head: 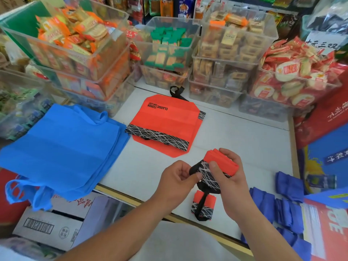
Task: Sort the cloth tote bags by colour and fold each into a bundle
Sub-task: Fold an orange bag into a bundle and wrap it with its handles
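— Where is the red bundle [222, 163] at this moment?
— In the air, nearer to the person than the flat red bag [165, 125], a little to its right. The right hand [230, 178] grips it, thumb pressed on the black patterned band [208, 178]. The left hand [178, 176] pinches the black strap [194, 167] against that band.
— What could go wrong from here?
— The folds look springy. If the thumb lifts before the strap is wound and tucked, the layers will probably open, and the folding must begin again.
— Anything else?
— The finished red bundle [204, 205] lies just below the hands, also on the near side of the flat red bag, close to the edge of the table [244, 132]. A careless wrist could push it off. The blue bags [64, 147], left of the flat red bag, hang over the edge already and may slide.
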